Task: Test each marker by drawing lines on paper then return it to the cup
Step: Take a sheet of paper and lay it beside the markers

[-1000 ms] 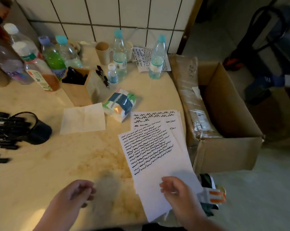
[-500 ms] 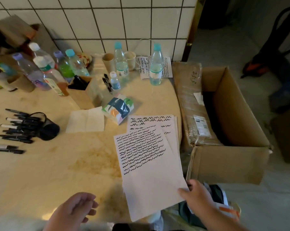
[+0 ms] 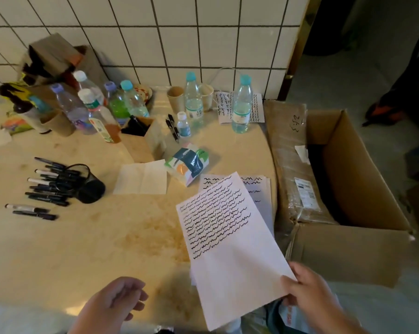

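Observation:
My right hand (image 3: 309, 295) pinches the lower right corner of a white sheet of paper (image 3: 230, 244) covered with black wavy lines, lifting it off a stack of marked sheets (image 3: 261, 189). My left hand (image 3: 114, 304) hovers over the near table edge with loosely curled fingers, holding nothing. A black mesh cup (image 3: 88, 184) lies on its side at the left, with several black markers (image 3: 49, 184) spilling out of it. Two more markers (image 3: 32, 210) lie apart in front of them.
Several bottles (image 3: 194, 102) and paper cups (image 3: 176, 98) crowd the back by the tiled wall. A brown box of markers (image 3: 141, 138), a napkin (image 3: 142, 178) and a tissue pack (image 3: 186, 162) sit mid-table. An open cardboard box (image 3: 343, 213) stands at the right edge.
My right hand slid from the middle of the sheet's bottom to its right corner and raised the sheet. The view tilted up and pulled back. My left hand stayed put.

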`<act>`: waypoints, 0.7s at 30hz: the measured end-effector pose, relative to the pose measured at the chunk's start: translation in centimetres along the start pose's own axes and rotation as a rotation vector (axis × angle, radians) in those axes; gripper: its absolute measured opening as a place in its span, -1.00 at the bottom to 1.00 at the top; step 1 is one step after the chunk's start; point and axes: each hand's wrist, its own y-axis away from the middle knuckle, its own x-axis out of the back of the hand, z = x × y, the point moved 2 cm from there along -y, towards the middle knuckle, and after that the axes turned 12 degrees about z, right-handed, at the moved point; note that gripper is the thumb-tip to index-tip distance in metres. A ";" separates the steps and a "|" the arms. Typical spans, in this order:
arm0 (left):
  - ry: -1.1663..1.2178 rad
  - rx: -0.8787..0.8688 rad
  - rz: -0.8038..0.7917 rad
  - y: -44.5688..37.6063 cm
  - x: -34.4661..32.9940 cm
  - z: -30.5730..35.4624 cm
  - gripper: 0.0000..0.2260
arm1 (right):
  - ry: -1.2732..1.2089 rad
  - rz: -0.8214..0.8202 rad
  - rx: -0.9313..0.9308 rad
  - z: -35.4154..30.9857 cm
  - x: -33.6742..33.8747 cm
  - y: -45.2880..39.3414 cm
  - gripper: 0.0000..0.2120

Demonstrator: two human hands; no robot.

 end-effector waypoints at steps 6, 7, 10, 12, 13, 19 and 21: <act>-0.026 0.023 -0.049 -3.4 3.2 -0.6 -0.89 | -0.365 -0.080 -0.115 -3.9 -6.2 1.8 -0.79; -0.024 0.027 -0.051 -4.2 3.9 -0.8 -0.89 | -0.402 -0.087 -0.117 -4.6 -7.5 2.2 -0.78; -0.032 0.042 -0.097 -6.9 6.5 -1.7 -0.89 | -0.481 -0.087 -0.099 -6.6 -11.9 3.8 -0.75; -0.035 0.060 -0.108 -9.0 8.8 -2.7 -0.89 | -0.476 -0.059 -0.075 -7.8 -14.9 5.0 -0.72; -0.040 0.070 -0.116 -10.1 10.1 -3.2 -0.89 | -0.469 -0.049 -0.064 -8.3 -16.3 5.6 -0.71; -0.020 0.125 -0.168 -16.4 17.8 -6.7 -0.91 | -0.457 0.012 -0.095 -11.6 -25.4 9.1 -0.73; -0.011 0.127 -0.170 -17.6 19.6 -7.5 -0.90 | -0.453 0.030 -0.103 -12.2 -27.8 9.6 -0.72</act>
